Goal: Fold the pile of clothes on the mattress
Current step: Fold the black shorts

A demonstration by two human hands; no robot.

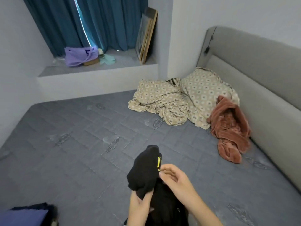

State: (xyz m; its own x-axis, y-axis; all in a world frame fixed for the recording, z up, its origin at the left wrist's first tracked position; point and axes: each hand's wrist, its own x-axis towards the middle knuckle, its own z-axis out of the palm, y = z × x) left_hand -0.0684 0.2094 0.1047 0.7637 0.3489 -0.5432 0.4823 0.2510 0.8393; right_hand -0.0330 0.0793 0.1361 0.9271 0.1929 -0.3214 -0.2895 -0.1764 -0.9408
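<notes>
Both hands are busy with one black garment (146,170), held up above the near part of the mattress (73,144). Left hand (140,207) grips it from below, fingers curled round a bunched fold. Right hand (175,178) pinches the cloth near a small yellow mark at its upper edge, thumb and fingers closed on the fabric. The garment is still crumpled, with no clean fold showing; more dark cloth hangs below between the forearms, and I cannot tell whether it is the same piece. Near the bottom left corner lies a blue-and-dark item (31,214), flat-edged, possibly already folded; too little of it is in view to be sure. Still loose at the far side by the headboard (260,75): a rust-red garment (229,129), heaped and unfolded, touching a rumpled patterned sheet (179,98). Judgement: an early-to-middle stage. At most one piece looks finished, one is in hand, and at least the red one waits. Whether the sheet counts as part of the pile is unclear.
</notes>
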